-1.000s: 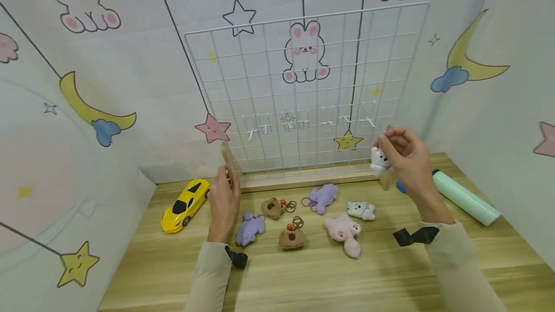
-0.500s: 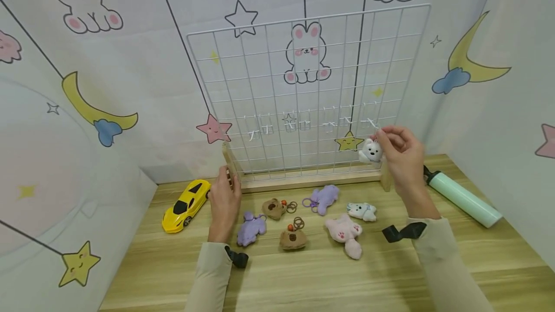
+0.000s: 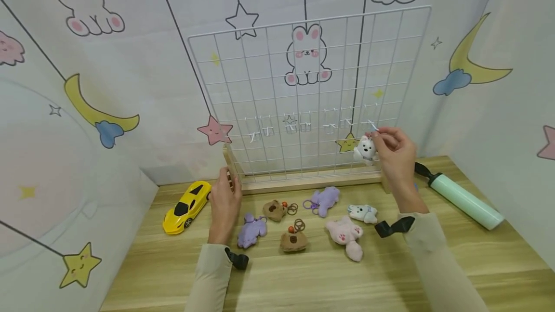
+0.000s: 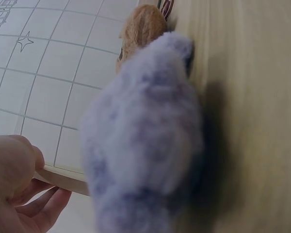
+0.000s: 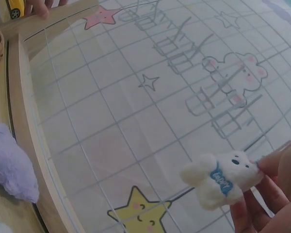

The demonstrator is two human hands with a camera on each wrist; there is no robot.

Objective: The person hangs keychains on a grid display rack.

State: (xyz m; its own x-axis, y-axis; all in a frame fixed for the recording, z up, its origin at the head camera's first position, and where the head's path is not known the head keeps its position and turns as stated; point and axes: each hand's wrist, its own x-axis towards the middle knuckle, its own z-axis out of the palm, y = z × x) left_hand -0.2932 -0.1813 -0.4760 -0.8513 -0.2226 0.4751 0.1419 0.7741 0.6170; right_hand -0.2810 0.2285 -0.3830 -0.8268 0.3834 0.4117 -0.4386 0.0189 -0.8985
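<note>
At the grid's (image 3: 319, 91) four o'clock, the white plush (image 3: 365, 150) was closely pinched by the right hand (image 3: 396, 158); the wooden post (image 3: 231, 161), gripped by the left hand (image 3: 225, 200) at seven, was best steadied.

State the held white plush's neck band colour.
Blue; the neck band shows best in the right wrist view.

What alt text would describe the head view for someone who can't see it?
A right hand holds a white plush in front of a wire grid with hooks; the left hand grips its wooden stand. More plushes, a yellow car and a green tube lie on the table.
</note>
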